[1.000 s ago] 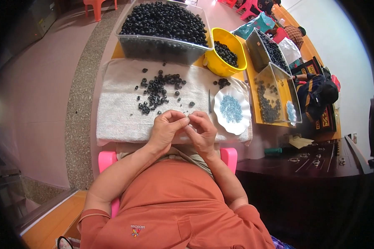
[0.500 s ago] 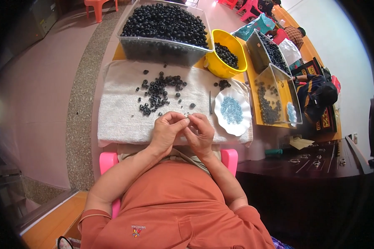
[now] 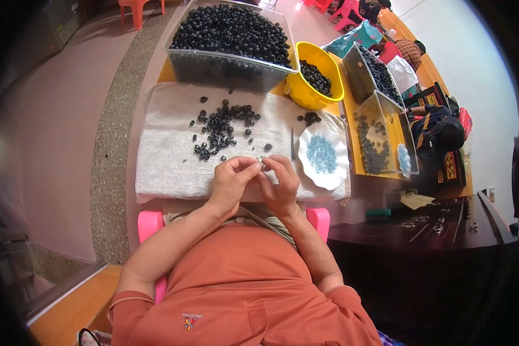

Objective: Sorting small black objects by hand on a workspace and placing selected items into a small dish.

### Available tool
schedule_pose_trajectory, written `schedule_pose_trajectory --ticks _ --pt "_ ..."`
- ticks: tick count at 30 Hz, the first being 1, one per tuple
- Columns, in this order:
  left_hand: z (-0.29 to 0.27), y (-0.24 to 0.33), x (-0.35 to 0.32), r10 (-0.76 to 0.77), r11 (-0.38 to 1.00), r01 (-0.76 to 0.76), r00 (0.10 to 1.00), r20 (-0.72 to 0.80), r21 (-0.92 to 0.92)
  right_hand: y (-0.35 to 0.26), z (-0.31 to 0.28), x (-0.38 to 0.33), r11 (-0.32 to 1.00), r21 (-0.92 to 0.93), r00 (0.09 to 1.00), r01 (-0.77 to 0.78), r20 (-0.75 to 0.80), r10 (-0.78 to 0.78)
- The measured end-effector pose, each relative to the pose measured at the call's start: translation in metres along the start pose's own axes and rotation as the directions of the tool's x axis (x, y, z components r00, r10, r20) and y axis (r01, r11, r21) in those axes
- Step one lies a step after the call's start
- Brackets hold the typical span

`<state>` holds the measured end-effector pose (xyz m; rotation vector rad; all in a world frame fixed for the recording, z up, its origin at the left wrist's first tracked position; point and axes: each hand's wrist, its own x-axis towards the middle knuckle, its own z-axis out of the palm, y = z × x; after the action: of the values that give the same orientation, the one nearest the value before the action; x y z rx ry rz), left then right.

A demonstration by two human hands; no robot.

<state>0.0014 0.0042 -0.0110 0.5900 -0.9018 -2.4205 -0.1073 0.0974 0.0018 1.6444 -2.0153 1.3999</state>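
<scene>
small piece (image 3: 261, 162) sat between left hand (image 3: 230, 179) and right hand (image 3: 280, 183), neither nearer | both held it in narrow pinches | long axis was unclear

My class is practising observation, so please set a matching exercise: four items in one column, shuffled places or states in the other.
1. Scalloped dish
2. Yellow tub
3. Loose black beads
4. Left hand and right hand

A. Scattered on the white towel
B. Fingertips together at a tiny piece
C. Holds pale blue bits
D. Right of the large clear bin

Pairs: 1-C, 2-D, 3-A, 4-B
</scene>
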Motion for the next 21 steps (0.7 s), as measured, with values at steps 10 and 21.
schedule_pose_trajectory --ticks 10,21 --pt "0.0018 -0.0031 -0.0030 0.046 0.998 -0.045 0.999 -0.019 0.038 0.0046 -0.0023 0.0004 0.999 0.002 0.996 0.034 0.085 -0.034" --pt "0.0017 -0.0049 -0.0020 0.063 0.998 -0.063 0.998 -0.001 0.029 0.0003 -0.0020 0.0039 0.999 0.042 0.999 -0.017 0.047 0.015"
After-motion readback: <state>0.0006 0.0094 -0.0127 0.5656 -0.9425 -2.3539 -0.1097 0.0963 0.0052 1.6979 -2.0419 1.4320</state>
